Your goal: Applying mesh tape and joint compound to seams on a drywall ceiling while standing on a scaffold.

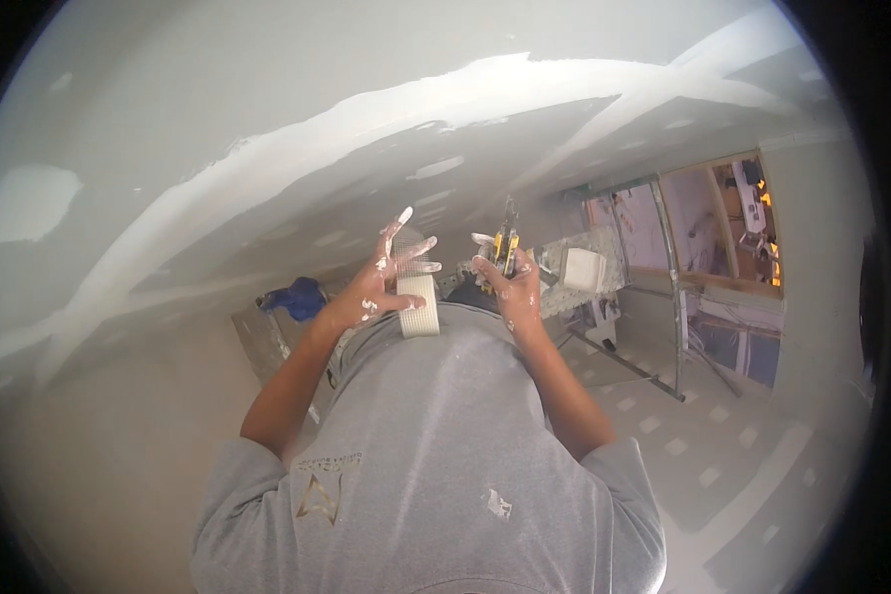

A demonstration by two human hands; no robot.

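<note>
My left hand, spotted with white compound, holds a roll of pale mesh joint tape. Its thumb lies against the roll while the other fingers stretch out, and a loose piece of mesh spreads across them. In my right hand is a yellow and black utility knife, pointing up and away from me. The hands are apart, both in front of my grey shirt. Whether the knife's blade is out is too small to tell.
Grey plasterboard with white filled seams curves overhead. A white block-like object rests on the speckled platform beyond my right hand. Metal scaffold poles stand right, before a framed opening. Blue cloth lies left.
</note>
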